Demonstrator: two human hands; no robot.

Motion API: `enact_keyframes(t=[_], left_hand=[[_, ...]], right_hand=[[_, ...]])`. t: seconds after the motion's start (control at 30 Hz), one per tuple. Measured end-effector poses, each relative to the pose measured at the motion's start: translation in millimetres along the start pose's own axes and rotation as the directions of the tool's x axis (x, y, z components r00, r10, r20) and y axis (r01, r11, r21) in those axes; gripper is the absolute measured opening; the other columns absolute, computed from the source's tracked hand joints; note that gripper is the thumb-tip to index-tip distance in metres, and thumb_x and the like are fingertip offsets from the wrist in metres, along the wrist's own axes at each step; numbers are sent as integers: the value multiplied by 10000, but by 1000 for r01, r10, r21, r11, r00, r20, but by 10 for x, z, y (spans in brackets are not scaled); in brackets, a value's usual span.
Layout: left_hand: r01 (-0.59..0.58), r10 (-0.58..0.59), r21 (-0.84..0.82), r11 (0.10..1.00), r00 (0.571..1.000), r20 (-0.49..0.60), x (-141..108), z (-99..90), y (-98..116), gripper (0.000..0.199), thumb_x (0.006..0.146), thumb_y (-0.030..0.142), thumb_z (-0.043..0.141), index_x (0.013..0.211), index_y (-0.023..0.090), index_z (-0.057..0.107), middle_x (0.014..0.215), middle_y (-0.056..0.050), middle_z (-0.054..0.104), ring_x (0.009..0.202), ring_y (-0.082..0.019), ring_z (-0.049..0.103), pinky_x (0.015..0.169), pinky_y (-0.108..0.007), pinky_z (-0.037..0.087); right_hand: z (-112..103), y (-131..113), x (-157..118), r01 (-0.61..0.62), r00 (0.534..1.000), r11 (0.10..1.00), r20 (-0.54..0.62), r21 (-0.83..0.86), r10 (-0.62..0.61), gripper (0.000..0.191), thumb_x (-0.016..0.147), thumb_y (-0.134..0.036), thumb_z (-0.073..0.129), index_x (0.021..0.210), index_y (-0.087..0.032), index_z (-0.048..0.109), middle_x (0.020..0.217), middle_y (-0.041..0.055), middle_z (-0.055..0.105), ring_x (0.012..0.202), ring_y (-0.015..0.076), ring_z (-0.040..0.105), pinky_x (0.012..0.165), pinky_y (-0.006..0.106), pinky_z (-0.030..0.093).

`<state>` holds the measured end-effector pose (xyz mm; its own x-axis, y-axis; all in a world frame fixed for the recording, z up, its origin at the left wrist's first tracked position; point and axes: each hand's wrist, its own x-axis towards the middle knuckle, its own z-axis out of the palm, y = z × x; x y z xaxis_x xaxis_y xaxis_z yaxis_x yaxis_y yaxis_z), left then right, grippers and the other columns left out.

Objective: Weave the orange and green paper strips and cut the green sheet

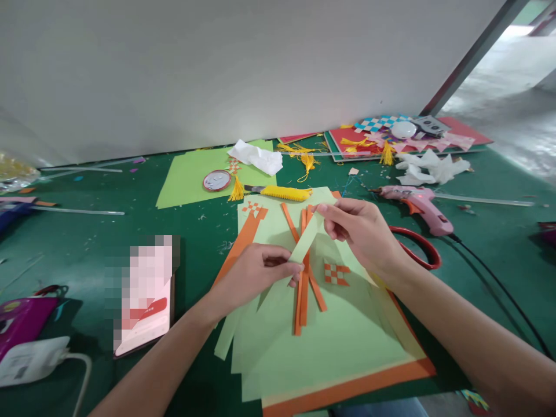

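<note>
A light green paper strip point(309, 238) is stretched on a slant between my hands. My left hand point(270, 266) pinches its lower end, and my right hand point(350, 223) pinches the upper end. Beneath it, several narrow orange paper strips point(304, 295) lie crossed on a stack of light green paper sheets point(278, 353). A small woven orange-and-green checkered piece point(336, 273) rests right of those strips. Another checkered piece point(254, 208) sits at the stack's upper left, by a wider orange strip point(241, 243). Above the stack is a yellow utility knife point(284, 193).
A pink glue gun point(417, 205) with a black cord and red scissor handles point(419, 246) lie to the right. A phone point(147, 295) stands left of my forearm. Crumpled white tissue point(256, 156), a round tin point(217, 180) and yellow tassels point(307, 162) are farther back, before a pale wall.
</note>
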<state>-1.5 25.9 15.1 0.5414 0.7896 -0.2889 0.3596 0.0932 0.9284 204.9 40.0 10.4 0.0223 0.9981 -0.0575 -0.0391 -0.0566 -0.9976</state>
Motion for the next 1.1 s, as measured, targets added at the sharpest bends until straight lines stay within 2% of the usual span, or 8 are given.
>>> enact_keyframes(t=[0.13,0.23,0.3,0.4,0.63,0.87,0.97,1.1], left_hand=[[-7,7,0,1000,1000,-25,-4,-8,9,297,853,396,614,646,192,677,700,7,700,726,-152,652,743,-236,488],[7,-8,-27,1000,1000,-19,7,-17,-17,277,870,388,608,708,182,696,742,7,720,742,-147,658,756,-221,474],[9,-9,-49,999,1000,-4,14,-21,-39,248,882,367,600,761,178,706,772,4,728,774,-154,668,766,-220,468],[5,-5,-34,999,1000,1,15,-23,-54,233,891,341,590,780,175,710,795,-1,726,807,-166,663,778,-229,457],[25,-23,56,998,999,-41,4,-18,-30,295,885,409,593,745,174,704,746,1,681,742,-156,599,697,-238,418],[-49,58,81,996,993,-107,25,-13,5,229,847,348,656,721,158,670,791,15,577,681,-101,476,601,-203,366],[-36,46,79,996,991,-123,21,-16,-7,232,838,358,669,714,162,664,746,25,550,644,-93,444,565,-198,349],[-36,46,86,996,992,-119,21,-22,-55,267,851,382,655,697,164,651,715,27,532,631,-92,427,544,-197,335]], right_hand=[[2,18,-6,-26,992,998,122,-51,32,377,797,-477,676,596,-174,578,572,-5,532,506,89,429,484,258,317],[28,26,-33,-61,946,978,300,-202,121,376,771,-496,688,618,-162,609,591,2,564,524,94,448,489,250,335],[49,22,-52,-71,920,957,351,-283,172,386,756,-492,698,592,-154,610,566,-3,563,496,85,427,468,243,318],[59,24,-56,-69,936,940,303,-335,177,421,753,-488,697,531,-152,573,511,-16,525,459,72,382,450,242,291],[-15,93,-4,-44,968,946,220,-320,119,407,775,-507,674,578,-160,596,558,9,551,508,101,438,500,269,326],[-18,80,-4,-25,978,943,186,-332,92,447,776,-530,673,542,-165,566,530,2,536,511,98,430,516,275,324],[-4,56,-11,-29,982,966,171,-258,75,473,778,-506,688,503,-170,502,472,-16,500,478,82,399,511,269,318],[-8,-11,4,-56,987,998,147,-31,60,467,776,-434,720,494,-178,450,425,-36,457,408,65,377,451,254,275]])
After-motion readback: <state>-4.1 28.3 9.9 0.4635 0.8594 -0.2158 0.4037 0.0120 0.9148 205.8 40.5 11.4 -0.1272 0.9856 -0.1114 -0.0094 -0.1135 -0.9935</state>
